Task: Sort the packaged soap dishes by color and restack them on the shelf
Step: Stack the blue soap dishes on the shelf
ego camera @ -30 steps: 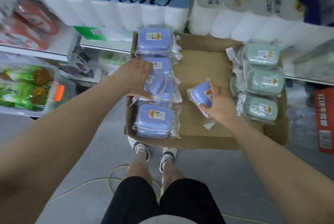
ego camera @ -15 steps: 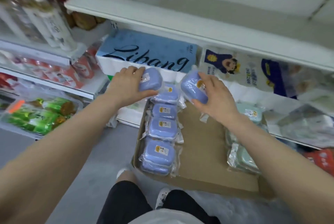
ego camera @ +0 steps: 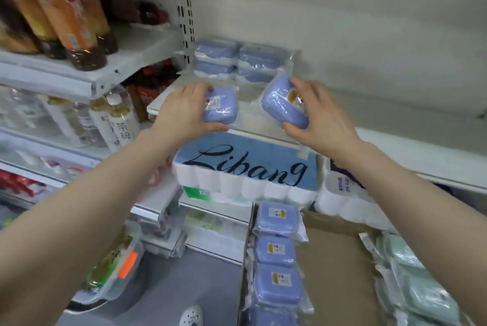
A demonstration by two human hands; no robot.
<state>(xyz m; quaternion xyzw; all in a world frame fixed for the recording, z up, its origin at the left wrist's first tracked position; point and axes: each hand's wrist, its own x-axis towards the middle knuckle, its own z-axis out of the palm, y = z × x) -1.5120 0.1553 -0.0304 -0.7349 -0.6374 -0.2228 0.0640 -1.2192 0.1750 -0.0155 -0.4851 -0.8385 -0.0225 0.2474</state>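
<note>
One blue soap dish [ego camera: 220, 107] is gripped by the left hand [ego camera: 184, 112], another [ego camera: 283, 104] by the right hand [ego camera: 320, 117], above the shelf [ego camera: 395, 120].

Illumination is even, cool and diffuse; no single source is visible, and shadows are limited to soft bands beneath the shelf [ego camera: 263, 129] edges. Specular glare is observed on the plastic wrap of the blue soap dishes [ego camera: 276, 288] and on the bottles [ego camera: 76, 22] at upper left. Wide-angle distortion is present — the shelf upright [ego camera: 184, 9] is seen leaning and the forearms are stretched toward the lower corners. Fine detail is softened throughout; label print is rendered illegible, and the frame edges are blurred most.
</note>
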